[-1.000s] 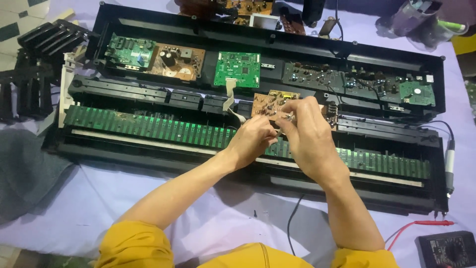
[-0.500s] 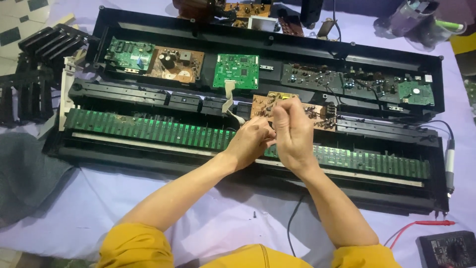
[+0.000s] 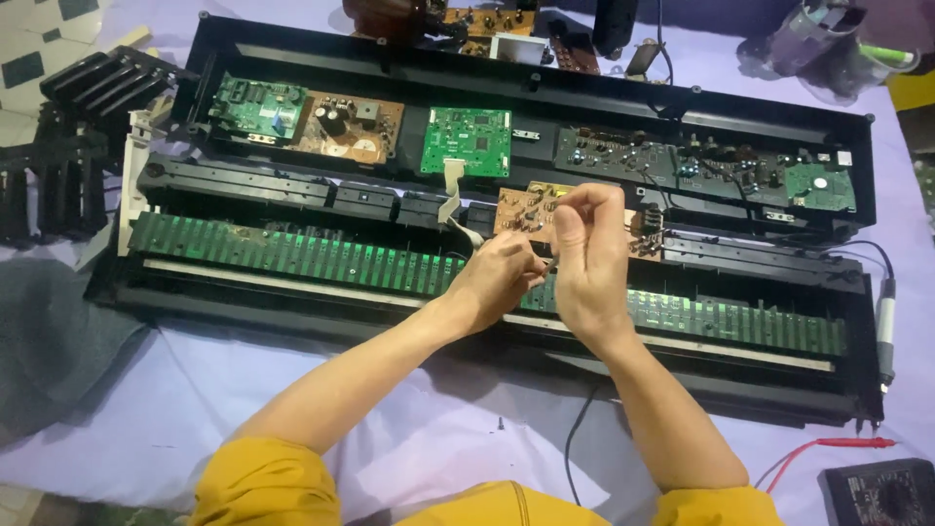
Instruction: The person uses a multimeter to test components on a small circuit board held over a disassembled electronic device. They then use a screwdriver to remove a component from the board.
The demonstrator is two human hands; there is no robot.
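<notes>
Where the fingertips of both hands meet, a small dark part (image 3: 547,261) is pinched; its kind cannot be told at this size. The left hand (image 3: 499,281) has thumb and forefinger drawn together at the lower left of that part, and the right hand (image 3: 587,255) has its fingers curled and closed, thumb against forefinger, directly above and to the right of it. Just beyond the fingertips lies a brown circuit board (image 3: 531,206), tilted slightly and resting across the middle rail of the opened keyboard chassis (image 3: 292,56); the right hand covers part of the board. A white ribbon cable (image 3: 451,185) runs up from just left of the fingers toward a green square board (image 3: 467,141) farther away. Directly beneath both hands runs the long green key-contact strip (image 3: 292,251), exposed along the whole near edge. Farther left of the fingers, a green and brown board pair (image 3: 307,117) remains seated in the chassis; farther right, a dark board (image 3: 672,156) and a small green board (image 3: 820,185) remain in place. Judged from this layout, the case is already open and the keys removed, with removed black key sections (image 3: 58,146) stacked well to the left; the brown board appears loose, while the other boards are not yet lifted. A multimeter (image 3: 881,492) with a red probe lead (image 3: 838,446) lies well to the right, near the body.
</notes>
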